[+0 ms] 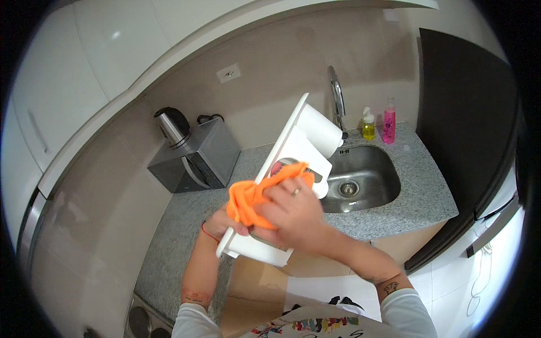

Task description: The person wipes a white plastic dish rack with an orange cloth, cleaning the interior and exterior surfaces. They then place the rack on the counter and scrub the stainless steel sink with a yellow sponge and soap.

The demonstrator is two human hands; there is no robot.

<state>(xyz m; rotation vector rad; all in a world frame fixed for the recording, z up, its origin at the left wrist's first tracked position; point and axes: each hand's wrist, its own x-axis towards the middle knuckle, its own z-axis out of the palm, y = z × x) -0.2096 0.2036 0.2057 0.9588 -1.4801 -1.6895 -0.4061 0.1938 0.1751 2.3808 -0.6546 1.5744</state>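
Tilted in front of me is a white plastic organizer (pixel 321 130) with a long flat rim, a round cup-shaped part and a boxy section. My left hand (pixel 224 224) is closed around its lower end by the rim. Bunched in my right hand (pixel 297 214) is an orange cloth (pixel 243 204), pressed against the middle of the organizer. The fingers of the right hand are bent over the cloth and slightly blurred. Cloth and hand hide part of the organizer's middle.
Right of the organizer, a steel sink (pixel 386 169) with a tall faucet (pixel 336 93) is set in the granite counter (pixel 425 186). Behind it stand a yellow soap pump (pixel 368 127) and a pink bottle (pixel 389 125). A kettle (pixel 173 128) sits on a microwave (pixel 194 160) at the left.
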